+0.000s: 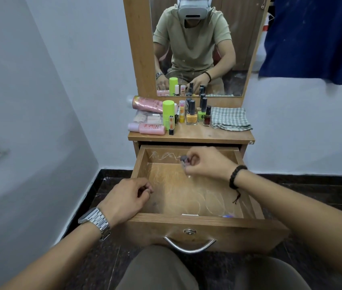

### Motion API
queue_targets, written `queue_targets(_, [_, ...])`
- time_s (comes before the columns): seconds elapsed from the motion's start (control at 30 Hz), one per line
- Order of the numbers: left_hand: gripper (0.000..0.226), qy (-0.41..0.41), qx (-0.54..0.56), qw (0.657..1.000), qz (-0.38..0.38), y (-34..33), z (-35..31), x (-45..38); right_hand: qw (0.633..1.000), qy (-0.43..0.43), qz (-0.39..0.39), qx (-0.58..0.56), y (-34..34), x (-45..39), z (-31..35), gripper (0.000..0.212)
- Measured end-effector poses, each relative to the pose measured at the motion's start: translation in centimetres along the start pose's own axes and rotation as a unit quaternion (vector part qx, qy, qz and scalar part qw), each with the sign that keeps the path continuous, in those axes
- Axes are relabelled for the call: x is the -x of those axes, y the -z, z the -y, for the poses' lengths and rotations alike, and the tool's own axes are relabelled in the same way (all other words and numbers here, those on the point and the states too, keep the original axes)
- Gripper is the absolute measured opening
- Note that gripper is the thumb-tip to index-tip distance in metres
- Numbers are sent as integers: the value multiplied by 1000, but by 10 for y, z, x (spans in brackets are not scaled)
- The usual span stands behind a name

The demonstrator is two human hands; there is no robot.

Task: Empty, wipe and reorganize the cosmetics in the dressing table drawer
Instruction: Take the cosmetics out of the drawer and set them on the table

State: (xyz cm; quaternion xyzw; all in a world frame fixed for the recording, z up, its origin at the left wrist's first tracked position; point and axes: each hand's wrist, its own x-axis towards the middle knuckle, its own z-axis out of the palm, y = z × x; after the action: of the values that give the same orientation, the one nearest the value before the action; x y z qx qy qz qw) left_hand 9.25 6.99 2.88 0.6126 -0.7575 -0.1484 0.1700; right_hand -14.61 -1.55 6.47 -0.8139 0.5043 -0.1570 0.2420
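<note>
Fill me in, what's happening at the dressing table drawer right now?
A person sits at the open drawer, which is nearly emptied; a small white item and something blue remain near its front. The right hand pinches a small grey object near the drawer's back. The left hand rests curled at the drawer's left edge. Cosmetics stand on the tabletop beside a folded checked cloth, not yet used.

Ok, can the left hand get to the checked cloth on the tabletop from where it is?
Probably yes, but awkwardly. The left hand holds nothing, and the checked cloth lies uncovered at the right end. But the right hand, pinching a small dark thing, sits across that path; the right is nearer.
</note>
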Motion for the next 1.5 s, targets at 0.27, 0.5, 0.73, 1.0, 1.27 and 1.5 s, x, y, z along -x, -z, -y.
queue_targets(0.27, [13, -3, -2, 1000, 2, 0, 0, 0, 967, -29, -218, -125, 53, -47, -3, 14])
queue_targets(0.5, [13, -6, 13, 1000, -10, 0, -1, 0, 965, -51, -247, -66, 39, -93, -3, 14])
queue_targets(0.73, [13, -3, 17, 1000, -13, -1, 2, 0, 956, -86, -280, -30, 22, -114, -6, 11])
queue_targets(1.0, [14, -5, 11, 1000, -9, -1, 1, 0, 955, -101, -276, -43, 16, -117, -10, 15])
queue_targets(1.27, [26, -57, -33, 995, 77, -1, 3, -2, 978, -38, -178, -102, 16, -33, -7, 6])
queue_targets(1.5, [25, -73, 3, 961, 268, 4, -8, -19, 957, -51, 253, 132, 3, 41, -31, 17])
